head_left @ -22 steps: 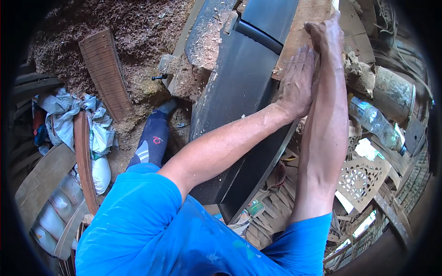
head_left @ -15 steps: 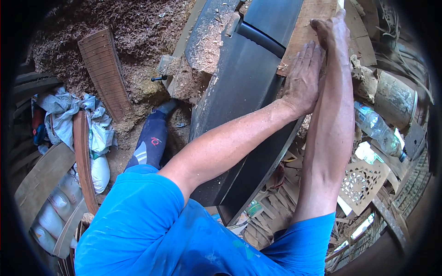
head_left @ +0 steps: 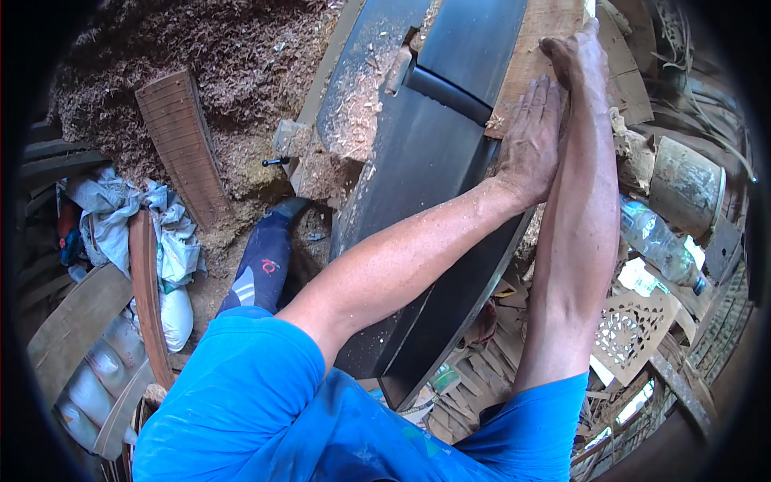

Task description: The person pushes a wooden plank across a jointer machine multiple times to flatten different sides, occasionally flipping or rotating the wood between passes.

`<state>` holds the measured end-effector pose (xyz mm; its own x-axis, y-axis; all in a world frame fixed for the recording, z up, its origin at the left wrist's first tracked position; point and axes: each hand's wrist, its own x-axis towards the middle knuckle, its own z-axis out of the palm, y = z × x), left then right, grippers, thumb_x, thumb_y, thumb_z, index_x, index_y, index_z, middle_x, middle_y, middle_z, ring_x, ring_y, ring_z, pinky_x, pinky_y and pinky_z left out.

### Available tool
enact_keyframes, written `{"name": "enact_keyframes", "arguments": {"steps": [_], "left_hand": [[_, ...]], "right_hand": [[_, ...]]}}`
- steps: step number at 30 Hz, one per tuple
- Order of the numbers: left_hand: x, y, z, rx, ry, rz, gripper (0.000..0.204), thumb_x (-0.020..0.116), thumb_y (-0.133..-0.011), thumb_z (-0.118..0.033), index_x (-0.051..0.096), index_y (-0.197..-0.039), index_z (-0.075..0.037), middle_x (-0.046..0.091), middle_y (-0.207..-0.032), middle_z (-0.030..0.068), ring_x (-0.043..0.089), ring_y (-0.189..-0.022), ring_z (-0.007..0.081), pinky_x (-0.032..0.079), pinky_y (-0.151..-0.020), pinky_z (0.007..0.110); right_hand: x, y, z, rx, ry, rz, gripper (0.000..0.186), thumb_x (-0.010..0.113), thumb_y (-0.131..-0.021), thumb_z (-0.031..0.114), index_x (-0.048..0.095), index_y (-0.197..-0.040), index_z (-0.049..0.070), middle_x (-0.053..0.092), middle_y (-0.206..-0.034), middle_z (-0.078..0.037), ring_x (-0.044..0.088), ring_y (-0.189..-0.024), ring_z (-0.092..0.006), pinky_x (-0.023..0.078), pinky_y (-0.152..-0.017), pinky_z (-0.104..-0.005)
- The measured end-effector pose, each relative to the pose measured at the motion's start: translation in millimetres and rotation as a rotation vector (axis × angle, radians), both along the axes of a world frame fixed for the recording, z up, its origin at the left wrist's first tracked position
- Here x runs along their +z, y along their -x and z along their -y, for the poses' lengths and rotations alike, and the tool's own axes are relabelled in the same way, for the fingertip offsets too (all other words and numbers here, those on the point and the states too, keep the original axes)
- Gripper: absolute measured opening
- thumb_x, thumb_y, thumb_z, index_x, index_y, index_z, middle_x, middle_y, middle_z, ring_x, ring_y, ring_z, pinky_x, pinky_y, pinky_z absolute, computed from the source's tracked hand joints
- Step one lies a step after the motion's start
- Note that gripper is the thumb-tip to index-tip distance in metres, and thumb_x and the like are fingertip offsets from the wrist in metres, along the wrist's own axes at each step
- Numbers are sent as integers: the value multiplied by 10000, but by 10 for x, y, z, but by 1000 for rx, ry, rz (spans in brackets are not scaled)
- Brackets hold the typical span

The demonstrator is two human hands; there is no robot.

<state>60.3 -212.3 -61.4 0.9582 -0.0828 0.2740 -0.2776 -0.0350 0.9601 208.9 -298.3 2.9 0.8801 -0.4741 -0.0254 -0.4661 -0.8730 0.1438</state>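
Observation:
A flat wooden board [head_left: 536, 38] lies on the dark metal bed of a jointer-like machine [head_left: 409, 181], along its right side. Its near end is close to the dark cross slot [head_left: 450, 87] in the bed. My left hand [head_left: 530, 140] rests by that near end, palm down, fingers straight and close together. Further forward, my right hand [head_left: 578, 64] is bent around the board's right edge, thumb toward the upper face. Some of its fingers are hidden from sight.
Shavings [head_left: 353, 120] cover part of the machine's left side, with a large heap [head_left: 209, 40] beyond. A ridged wood piece [head_left: 183, 145] leans there. At right are a plastic bottle [head_left: 658, 241], a dusty bucket [head_left: 687, 185] and a cut-out panel [head_left: 634, 333]. White sacks [head_left: 173, 241] lie left.
The board and both my hands have slid forward along the machine bed, bringing the board's near end closer to the slot. The whole view has shifted slightly.

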Motion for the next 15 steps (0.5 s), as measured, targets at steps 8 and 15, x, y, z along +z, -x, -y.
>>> {"name": "enact_keyframes", "arguments": {"steps": [8,15], "left_hand": [[-28,-189,19,26,1,-31,586,489,-992,-188,324,-1478,96,378,-1493,350,369,-1408,471,272,-1200,506],[-36,-301,134,-29,-41,-43,643,460,-965,-183,262,-1506,103,283,-1565,312,264,-1482,422,199,-1239,473]], "right_hand": [[-12,-212,-106,20,28,6,913,776,-744,338,293,-1437,-5,674,-1124,-310,644,-1114,-452,524,-953,-461],[15,-236,-41,11,-56,103,1023,805,-724,249,198,-1511,5,679,-1062,-333,668,-1037,-465,544,-913,-491]]}}
